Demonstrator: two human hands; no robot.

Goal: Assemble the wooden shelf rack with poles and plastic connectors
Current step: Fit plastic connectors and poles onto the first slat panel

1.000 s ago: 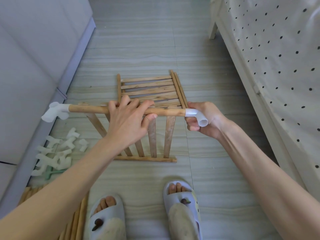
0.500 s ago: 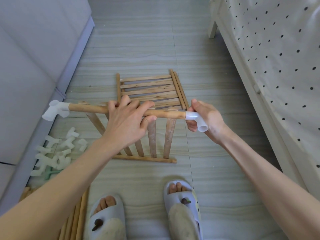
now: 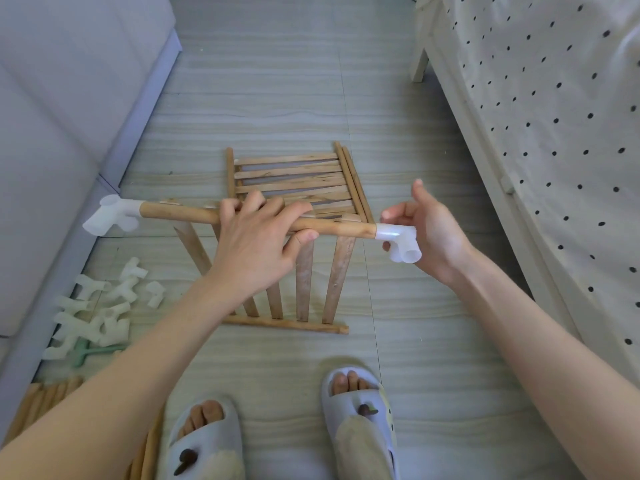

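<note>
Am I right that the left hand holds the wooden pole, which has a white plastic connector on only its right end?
Not quite: the head view shows the pole, held by the left hand, with a white connector on each end, the left connector and the right connector.

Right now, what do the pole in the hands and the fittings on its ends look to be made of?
The pole: unpainted wood, matt, with brown grain and darker patches. The right fitting and the left fitting: probably plastic, milky white, slightly see-through and smooth, with a glossy highlight on the right one.
</note>
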